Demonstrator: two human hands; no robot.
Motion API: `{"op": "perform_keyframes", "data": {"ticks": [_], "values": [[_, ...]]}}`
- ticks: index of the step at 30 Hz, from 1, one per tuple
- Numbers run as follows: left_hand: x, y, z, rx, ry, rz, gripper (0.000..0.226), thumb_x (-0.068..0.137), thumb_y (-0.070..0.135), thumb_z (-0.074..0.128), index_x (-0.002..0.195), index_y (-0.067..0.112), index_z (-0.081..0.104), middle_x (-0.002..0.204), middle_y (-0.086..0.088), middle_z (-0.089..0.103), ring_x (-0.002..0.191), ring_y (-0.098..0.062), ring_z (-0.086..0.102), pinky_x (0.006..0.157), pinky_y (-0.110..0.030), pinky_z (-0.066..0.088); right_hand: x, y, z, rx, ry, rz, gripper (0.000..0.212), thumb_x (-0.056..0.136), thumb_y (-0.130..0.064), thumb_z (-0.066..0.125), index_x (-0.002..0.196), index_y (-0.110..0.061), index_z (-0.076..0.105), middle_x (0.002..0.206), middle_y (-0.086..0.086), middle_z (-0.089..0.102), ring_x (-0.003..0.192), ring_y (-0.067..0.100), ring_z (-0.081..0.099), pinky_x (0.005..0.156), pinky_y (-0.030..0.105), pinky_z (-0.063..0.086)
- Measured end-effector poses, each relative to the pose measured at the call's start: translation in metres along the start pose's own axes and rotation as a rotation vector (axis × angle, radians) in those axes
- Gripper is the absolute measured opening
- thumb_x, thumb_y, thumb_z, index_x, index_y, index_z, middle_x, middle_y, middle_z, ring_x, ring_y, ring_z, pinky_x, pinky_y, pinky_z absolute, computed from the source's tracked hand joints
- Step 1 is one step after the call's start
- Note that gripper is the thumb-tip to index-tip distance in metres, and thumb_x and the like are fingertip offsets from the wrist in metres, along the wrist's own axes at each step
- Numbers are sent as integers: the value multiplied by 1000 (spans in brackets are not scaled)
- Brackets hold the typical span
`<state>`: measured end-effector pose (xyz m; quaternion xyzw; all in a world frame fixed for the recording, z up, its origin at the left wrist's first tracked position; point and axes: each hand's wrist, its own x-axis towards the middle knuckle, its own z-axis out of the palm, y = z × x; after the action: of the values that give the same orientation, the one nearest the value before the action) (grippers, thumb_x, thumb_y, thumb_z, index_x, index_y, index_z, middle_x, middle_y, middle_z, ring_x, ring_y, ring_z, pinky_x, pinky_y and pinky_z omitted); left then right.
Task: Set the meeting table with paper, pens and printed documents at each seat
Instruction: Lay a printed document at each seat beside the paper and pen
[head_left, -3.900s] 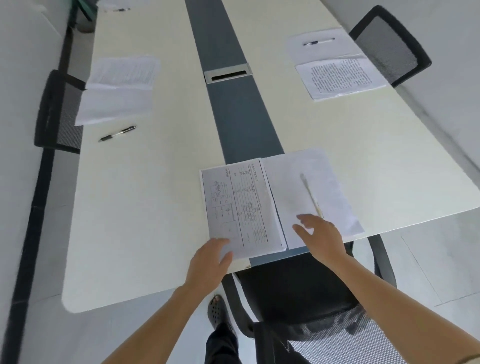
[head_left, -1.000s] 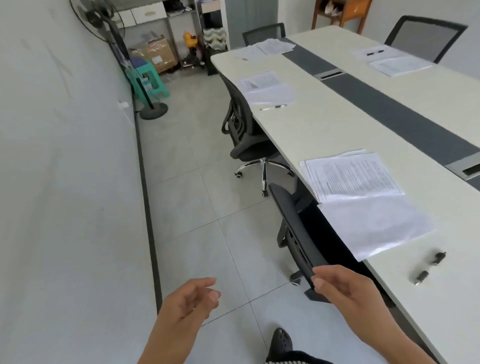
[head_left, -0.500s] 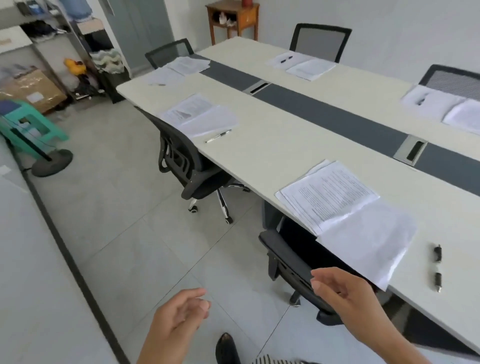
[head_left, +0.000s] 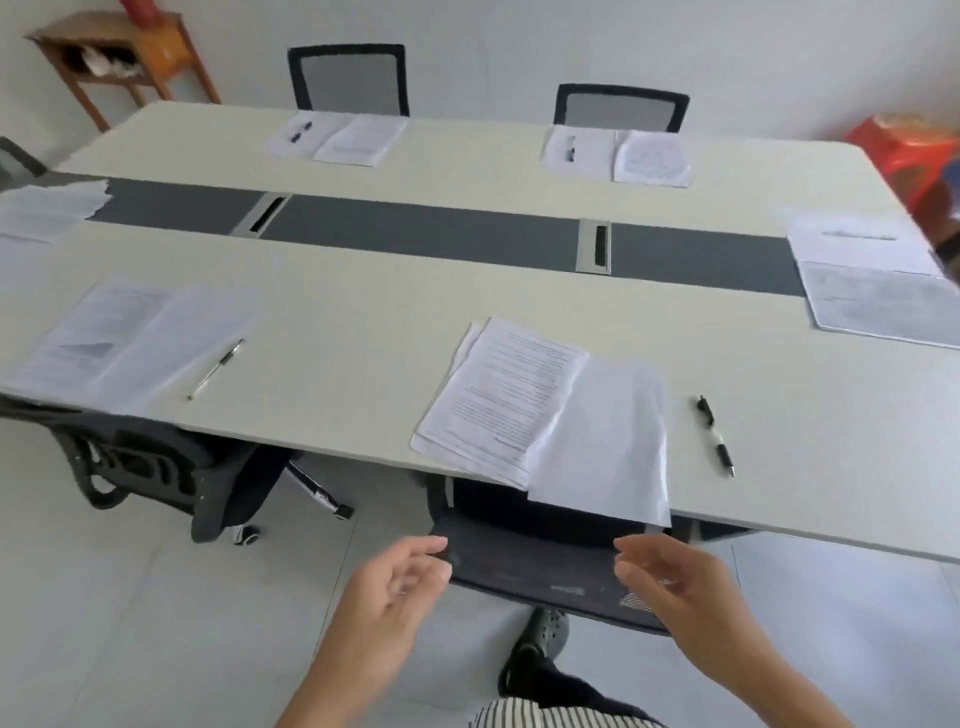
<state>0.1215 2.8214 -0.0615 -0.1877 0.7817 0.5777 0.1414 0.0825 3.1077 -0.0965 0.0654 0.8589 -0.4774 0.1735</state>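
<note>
A long cream meeting table (head_left: 363, 312) with a dark grey strip (head_left: 441, 234) down its middle fills most of the view. At the near seat lies a printed document of white pages with small black lines of text (head_left: 506, 392). It is a small stack, and the sheets are not quite lined up at the left side. A blank white sheet of paper (head_left: 605, 441) lies just beside it on the right and covers its right edge a little. The bottom of the blank sheet sticks out past the table edge. A black and white pen (head_left: 716, 435) lies on the table to the right of the blank sheet, close by but not touching it.

A black mesh office chair (head_left: 535, 561) is pushed under the table at this seat. The left hand (head_left: 400, 582) is held up in front of the chair back with its fingers loosely curled, and it holds nothing. The right hand (head_left: 675, 582) is also up in front of the chair back, fingers half open, and it holds nothing either. Both hands are below the table edge and are not touching the papers.

The next seat to the left has its own white papers (head_left: 119, 338) and a thin pen (head_left: 215, 369) beside them. Two far seats also have papers (head_left: 343, 137) and papers (head_left: 618, 156) with dark pens on them.
</note>
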Motion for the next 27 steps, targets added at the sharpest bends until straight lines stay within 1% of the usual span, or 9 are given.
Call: {"op": "perform_keyframes", "data": {"ticks": [2,4,6,8,10,12,17,21,27], "values": [[24,10,8,50,-33,-9,16,88,25,67,103,30,67,92,5,75,88,-3,69,84,-24,52,26,6,-5,0,24,42,18,86,-25,72,91,-41,68,80,-23,73,68,-2,68,63,18,53],[49,20,13,122,-46,7,16,88,19,66,101,28,67,88,5,74,86,-4,70,77,-16,51,58,12,-6,-68,55,49,15,86,-30,70,95,-41,67,82,-21,73,75,-5,66,76,25,56],[80,25,23,223,-44,32,14,89,20,65,101,28,66,86,4,72,84,0,67,71,-7,47,95,18,-5,-219,70,17,23,89,-37,64,112,-37,66,101,-21,67,87,-4,62,83,23,51],[112,25,35,350,-51,57,15,90,24,62,104,30,63,97,9,68,89,2,63,71,-6,45,132,27,-2,-405,39,-20,38,93,-41,56,130,-33,56,129,-13,56,113,8,56,90,26,48],[143,19,49,488,-63,100,21,92,27,59,113,31,60,111,11,61,101,-1,58,79,-9,42,164,39,5,-543,-32,-17,51,95,-42,51,144,-31,39,154,-2,35,140,19,34,105,37,42],[172,11,63,634,-89,142,32,94,28,56,126,24,56,124,9,53,114,-5,51,92,-17,39,189,50,13,-626,-111,17,62,96,-43,48,151,-30,23,163,6,13,150,27,12,115,45,30],[238,-5,92,981,-182,145,53,97,28,47,147,22,33,158,-5,19,144,-21,20,113,-38,32,223,78,11,-798,-196,21,67,96,-49,44,153,-32,14,165,5,-4,152,28,-6,121,47,11],[264,-17,99,1153,-271,80,59,98,31,43,152,25,19,161,-9,1,148,-26,5,114,-41,28,226,95,-12,-798,-156,67,67,94,-49,47,153,-34,18,165,2,-3,152,25,-5,120,46,12],[261,-30,105,1227,-298,61,63,98,34,42,152,26,12,161,-13,-3,148,-30,3,113,-41,32,230,108,-42,-806,-136,106,67,93,-49,51,151,-36,21,165,0,0,152,23,-3,120,45,15]]}}
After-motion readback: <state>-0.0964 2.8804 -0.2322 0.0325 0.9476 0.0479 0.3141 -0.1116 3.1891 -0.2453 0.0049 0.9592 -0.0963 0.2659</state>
